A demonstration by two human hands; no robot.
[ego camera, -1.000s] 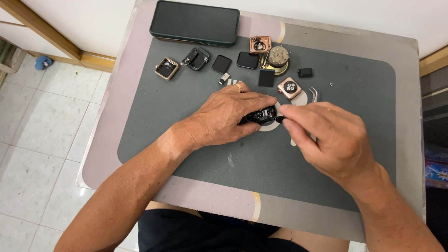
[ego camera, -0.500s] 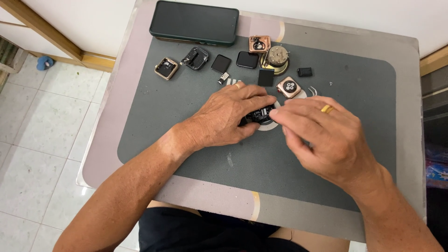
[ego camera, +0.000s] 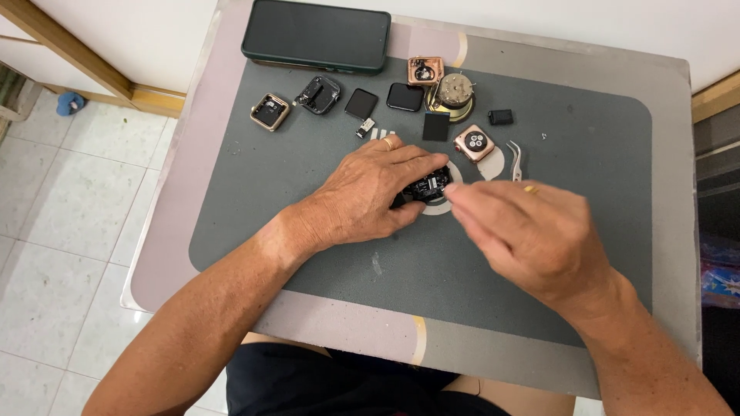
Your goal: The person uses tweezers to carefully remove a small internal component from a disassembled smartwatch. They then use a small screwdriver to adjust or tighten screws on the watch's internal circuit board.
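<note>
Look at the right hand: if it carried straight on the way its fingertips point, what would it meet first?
The right hand points left toward the black watch body held under the left hand. It would likely meet that first; the fingertips are blurred, so the gap is unclear.

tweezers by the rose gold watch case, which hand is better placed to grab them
Right, probably. The right hand is free and lies just below the tweezers, while the left hand pins the black watch module.

Bare forearms, no sleeves. A gold ring on the left hand (ego camera: 370, 196); right hand (ego camera: 532, 239) blurred, perhaps ringed too. Dark shorts (ego camera: 339, 385) at six o'clock.
</note>
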